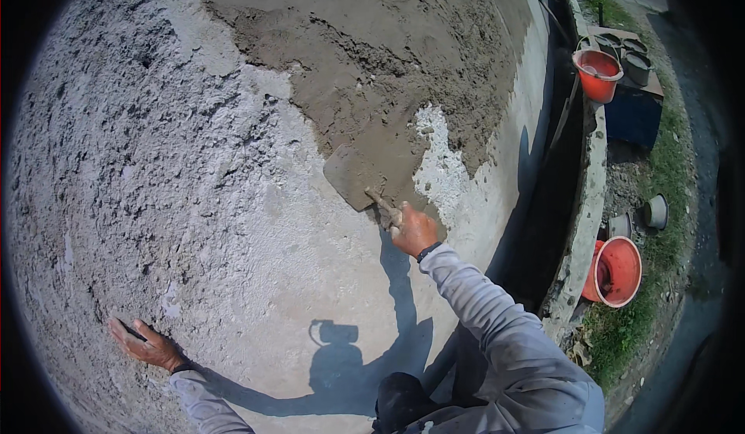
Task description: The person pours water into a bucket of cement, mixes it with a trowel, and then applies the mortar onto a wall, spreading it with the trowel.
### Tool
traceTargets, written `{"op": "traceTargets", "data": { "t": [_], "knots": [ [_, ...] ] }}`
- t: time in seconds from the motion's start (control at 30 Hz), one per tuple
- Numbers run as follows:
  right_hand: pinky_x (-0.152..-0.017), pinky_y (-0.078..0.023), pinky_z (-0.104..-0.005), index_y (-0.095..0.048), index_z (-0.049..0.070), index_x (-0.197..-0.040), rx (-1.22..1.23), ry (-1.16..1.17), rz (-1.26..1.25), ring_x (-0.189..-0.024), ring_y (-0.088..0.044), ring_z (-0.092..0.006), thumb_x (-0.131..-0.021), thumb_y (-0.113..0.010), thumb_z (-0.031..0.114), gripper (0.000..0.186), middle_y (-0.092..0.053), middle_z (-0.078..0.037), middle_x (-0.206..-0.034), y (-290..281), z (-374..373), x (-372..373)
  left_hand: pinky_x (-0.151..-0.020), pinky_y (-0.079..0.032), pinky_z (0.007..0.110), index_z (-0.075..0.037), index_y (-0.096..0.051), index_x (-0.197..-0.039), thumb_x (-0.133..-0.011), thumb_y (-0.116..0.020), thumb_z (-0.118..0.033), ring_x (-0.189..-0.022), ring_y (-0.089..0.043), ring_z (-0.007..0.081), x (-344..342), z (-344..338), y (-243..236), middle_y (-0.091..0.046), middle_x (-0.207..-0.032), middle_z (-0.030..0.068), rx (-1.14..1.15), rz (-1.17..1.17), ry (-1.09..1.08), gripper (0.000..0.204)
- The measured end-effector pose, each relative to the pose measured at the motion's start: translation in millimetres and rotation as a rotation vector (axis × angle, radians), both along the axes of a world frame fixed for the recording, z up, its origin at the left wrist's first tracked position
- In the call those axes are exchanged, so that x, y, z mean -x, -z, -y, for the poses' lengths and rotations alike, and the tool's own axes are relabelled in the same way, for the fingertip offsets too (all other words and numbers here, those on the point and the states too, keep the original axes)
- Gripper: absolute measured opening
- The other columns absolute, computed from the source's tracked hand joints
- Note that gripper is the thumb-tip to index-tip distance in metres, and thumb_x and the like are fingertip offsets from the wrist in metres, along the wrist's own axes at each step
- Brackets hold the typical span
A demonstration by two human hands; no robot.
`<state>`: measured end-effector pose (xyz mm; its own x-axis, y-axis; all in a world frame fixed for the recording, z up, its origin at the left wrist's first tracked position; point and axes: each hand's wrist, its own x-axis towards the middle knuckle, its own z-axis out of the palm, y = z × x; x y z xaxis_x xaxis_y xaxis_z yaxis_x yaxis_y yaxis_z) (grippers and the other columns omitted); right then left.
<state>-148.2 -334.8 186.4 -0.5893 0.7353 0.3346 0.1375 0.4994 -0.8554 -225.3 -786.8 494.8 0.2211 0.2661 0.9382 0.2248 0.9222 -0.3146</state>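
Note:
My right hand [414, 228] grips the handle of a plastering trowel [351, 176]. The trowel's flat, mortar-smeared blade lies against wet grey-brown mortar [380, 54], at its lower edge. Beside the blade, on the right, a patch of white speckled surface [440, 166] shows through the mortar. At the lower left, my left hand [146, 346] rests with fingers stretched out on the rough, pale cement surface [140, 201]. It holds nothing.
A concrete ledge [578, 224] runs along the right, with a dark gap between it and the cement surface. A red bucket [597, 73] stands near its far part, a red tub [617, 271] farther down. Grey pails [656, 212] lie on the grass strip.

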Motion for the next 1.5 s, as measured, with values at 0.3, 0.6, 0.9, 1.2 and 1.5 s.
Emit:
{"op": "traceTargets", "data": {
  "t": [0.3,0.6,0.9,1.2,1.5],
  "knots": [
    [-0.068,-0.05,-0.0439,-0.059,-0.002,-0.09,0.283,0.223,-0.017,-0.077,-0.063,-0.0363,-0.07,-0.058,0.014,0.026,-0.063,-0.024,-0.083,-28.8,-182.3,49.7,-0.106,-0.027,0.047,-0.002,-0.043,-0.131,-0.094,-0.042,-0.039,-0.126,-0.037,0.0354,9.2,-7.1,-1.7,-0.044,-0.133,0.0185,0.016,0.009,0.02,0.052],
    [-0.042,-0.049,-0.0362,-0.052,0.004,-0.076,1.106,-0.564,-0.483,-0.045,-0.052,-0.0172,-0.075,-0.054,0.011,0.007,-0.05,-0.006,-0.06,-77.2,-185.0,21.8,-0.106,-0.027,0.047,-0.002,-0.043,-0.131,-0.094,-0.042,-0.038,-0.126,-0.038,0.0353,12.3,6.4,-0.5,-0.044,-0.133,0.0186,0.018,0.009,-0.028,0.051],
    [-0.043,-0.045,-0.033,-0.056,-0.003,-0.066,0.306,-0.559,-0.144,-0.046,-0.057,-0.0183,-0.071,-0.056,0.008,0.012,-0.057,-0.013,-0.059,-191.8,-87.5,-3.7,-0.105,-0.027,0.045,0.002,-0.046,-0.127,-0.092,-0.046,-0.036,-0.125,-0.039,0.0363,7.2,-3.8,-4.1,-0.045,-0.131,0.0218,-0.032,0.039,0.041,0.052],
    [-0.082,-0.049,-0.0409,-0.065,-0.003,-0.091,0.163,0.071,-0.013,-0.091,-0.062,-0.0385,-0.068,-0.057,0.016,0.031,-0.063,-0.026,-0.094,-125.6,-127.5,28.9,-0.105,-0.029,0.046,-0.001,-0.044,-0.13,-0.093,-0.044,-0.037,-0.125,-0.039,0.0347,7.9,5.1,-2.4,-0.045,-0.132,0.0188,0.018,0.013,-0.021,0.051],
    [-0.07,-0.049,-0.0367,-0.066,-0.004,-0.073,0.775,-0.016,0.012,-0.078,-0.065,-0.0318,-0.064,-0.059,0.02,0.027,-0.066,-0.022,-0.081,81.7,-188.8,58.1,-0.106,-0.029,0.046,-0.001,-0.044,-0.129,-0.093,-0.042,-0.042,-0.126,-0.038,0.0343,18.4,10.9,-1.7,-0.043,-0.133,0.0192,0.001,-0.014,-0.079,0.055]
  ]
}}
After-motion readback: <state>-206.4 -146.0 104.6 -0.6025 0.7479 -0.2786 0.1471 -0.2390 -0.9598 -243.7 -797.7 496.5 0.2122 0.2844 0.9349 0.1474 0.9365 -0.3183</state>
